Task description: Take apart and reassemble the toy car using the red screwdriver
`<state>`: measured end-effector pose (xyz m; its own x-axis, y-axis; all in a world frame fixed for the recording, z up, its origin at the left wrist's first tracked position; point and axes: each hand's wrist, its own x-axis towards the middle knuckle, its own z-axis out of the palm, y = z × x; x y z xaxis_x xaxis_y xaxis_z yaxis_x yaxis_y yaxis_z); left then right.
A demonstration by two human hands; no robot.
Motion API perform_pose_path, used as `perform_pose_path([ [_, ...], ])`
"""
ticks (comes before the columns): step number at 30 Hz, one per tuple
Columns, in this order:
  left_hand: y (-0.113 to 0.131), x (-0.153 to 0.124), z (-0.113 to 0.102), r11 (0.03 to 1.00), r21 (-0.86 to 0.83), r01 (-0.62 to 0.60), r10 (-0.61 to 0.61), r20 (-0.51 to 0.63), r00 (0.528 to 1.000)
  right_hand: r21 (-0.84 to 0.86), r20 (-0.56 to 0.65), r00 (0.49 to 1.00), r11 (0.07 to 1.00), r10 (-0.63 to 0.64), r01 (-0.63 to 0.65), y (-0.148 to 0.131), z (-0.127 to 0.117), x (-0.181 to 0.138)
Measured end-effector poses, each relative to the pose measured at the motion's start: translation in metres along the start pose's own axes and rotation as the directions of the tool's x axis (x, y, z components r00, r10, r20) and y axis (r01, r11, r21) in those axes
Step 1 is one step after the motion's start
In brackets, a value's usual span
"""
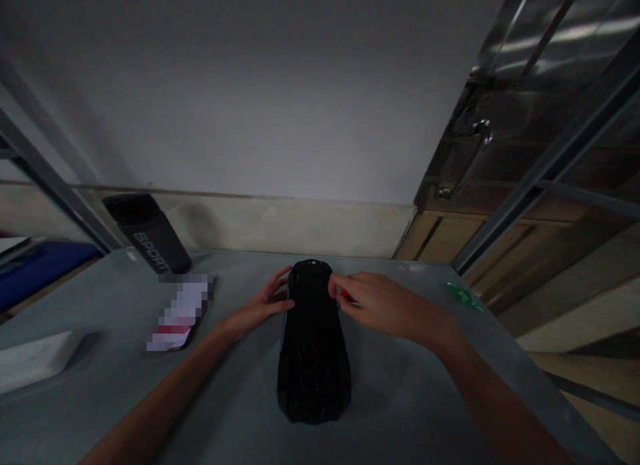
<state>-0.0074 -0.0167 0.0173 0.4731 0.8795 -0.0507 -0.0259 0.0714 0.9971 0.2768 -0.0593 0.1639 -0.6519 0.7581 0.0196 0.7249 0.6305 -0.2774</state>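
Note:
A long black object (314, 345), which looks like a toy car turned underside up, lies on the grey table (410, 398) with its narrower end away from me. My left hand (265, 301) is at its far left side, thumb and fingers curved against the edge. At the far right side, my right hand (370, 301) has its fingers closed around a small red thing (345, 293). Most of that red thing is hidden by the fingers, so its kind does not show. The right fingertips are close to or touching the car's right edge.
To the left are a phone (183, 315) with a lit screen, a dark bottle (147, 235) marked SPORT and a white object (40, 358). Green crumpled wrapping (464, 296) lies near the right edge. Metal posts (545, 161) flank the table, with a wall (280, 118) behind.

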Motion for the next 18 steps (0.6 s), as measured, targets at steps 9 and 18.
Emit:
perform_pose_path([
  [9, -0.0014, 0.0001, -0.0004, 1.0, -0.009, -0.012, 0.012, 0.012, 1.0, -0.127, -0.082, 0.991, 0.986, 0.102, -0.112, -0.0013, 0.005, 0.0053],
  [18, -0.0024, 0.0004, -0.0016, 1.0, 0.016, -0.004, 0.004, 0.001, 1.0, -0.077, -0.05, 0.998, 0.996, 0.037, -0.041, -0.0043, 0.0054, 0.0032],
])
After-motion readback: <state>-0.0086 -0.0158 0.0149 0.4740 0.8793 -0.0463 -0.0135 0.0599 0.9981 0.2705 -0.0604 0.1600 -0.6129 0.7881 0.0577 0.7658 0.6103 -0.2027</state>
